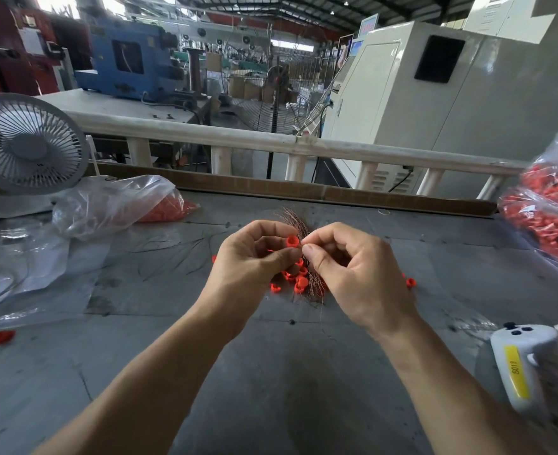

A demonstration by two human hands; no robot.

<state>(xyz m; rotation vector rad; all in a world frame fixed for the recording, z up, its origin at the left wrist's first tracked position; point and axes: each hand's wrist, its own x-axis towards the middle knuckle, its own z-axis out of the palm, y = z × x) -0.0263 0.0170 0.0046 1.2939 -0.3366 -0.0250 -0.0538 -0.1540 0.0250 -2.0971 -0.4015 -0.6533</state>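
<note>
Soft daylight from the hall's far openings (blown out at top); faint shadows; wide-angle bending at edges.

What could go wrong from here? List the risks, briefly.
1. The hair-thin wire pinched by the right hand may slip or kink at the red cap held in the left hand.
2. Loose caps lie under both hands; a careless move could scatter them across the table.
</note>
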